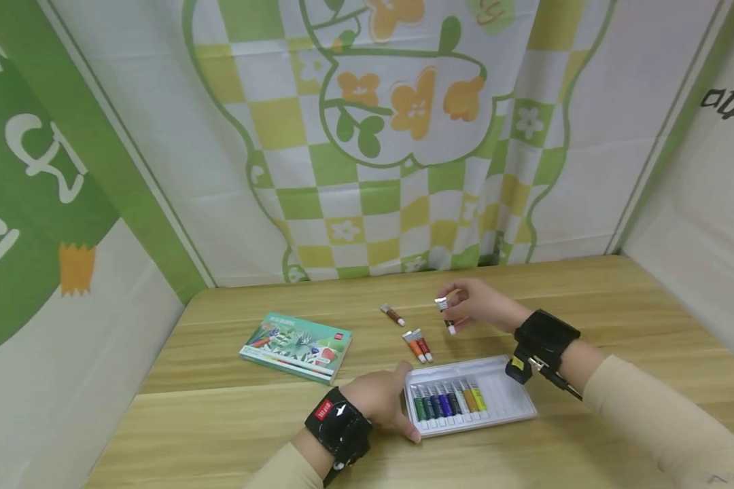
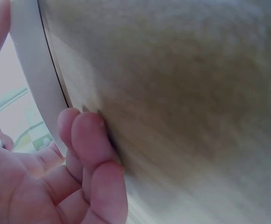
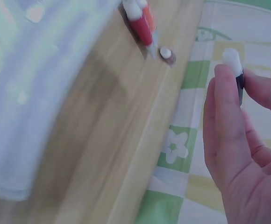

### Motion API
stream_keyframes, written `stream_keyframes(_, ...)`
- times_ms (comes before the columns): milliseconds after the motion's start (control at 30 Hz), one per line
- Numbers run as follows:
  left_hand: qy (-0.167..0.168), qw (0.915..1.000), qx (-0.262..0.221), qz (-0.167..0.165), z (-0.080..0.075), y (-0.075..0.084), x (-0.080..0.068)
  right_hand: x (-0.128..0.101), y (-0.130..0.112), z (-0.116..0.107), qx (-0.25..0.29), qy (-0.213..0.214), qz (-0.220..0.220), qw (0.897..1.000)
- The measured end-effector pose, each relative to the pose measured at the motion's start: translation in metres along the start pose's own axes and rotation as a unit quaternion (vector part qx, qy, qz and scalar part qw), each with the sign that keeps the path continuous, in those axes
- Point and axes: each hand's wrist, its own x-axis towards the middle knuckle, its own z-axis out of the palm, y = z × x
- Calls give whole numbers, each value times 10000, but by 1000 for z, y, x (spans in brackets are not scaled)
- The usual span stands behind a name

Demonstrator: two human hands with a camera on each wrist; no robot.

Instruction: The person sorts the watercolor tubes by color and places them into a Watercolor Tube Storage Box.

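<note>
My right hand (image 1: 480, 302) pinches a small dark paint tube (image 1: 445, 316) between thumb and fingers, above the far part of the table. Its white cap points up past the fingertips in the right wrist view. My left hand (image 1: 379, 397) holds the left end of a white paint tray (image 1: 508, 397), thumb at the near corner and fingers along the side. Several paint tubes (image 1: 445, 402) in green, blue, dark, white, ochre and yellow lie in a row in the tray; its right part is bare. Beyond it lie an orange tube (image 1: 413, 346), a red tube (image 1: 424, 346) and a brown tube (image 1: 393, 315).
A green illustrated paint box (image 1: 296, 346) lies flat on the wooden table (image 1: 208, 414), left of the tray. A checked, flowered cloth (image 1: 367, 224) hangs behind the table's far edge. Printed cloth walls rise at both sides.
</note>
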Motion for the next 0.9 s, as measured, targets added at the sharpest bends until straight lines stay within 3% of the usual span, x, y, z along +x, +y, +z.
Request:
stream_keyframes(433,-1,9999,140,-47,-4,-1,4,-69,27,4,57,-482,486,9976)
stream_keyframes(900,-30,9999,-4,106,1,-1,6,-91,50,20,-378,-261,481,9978)
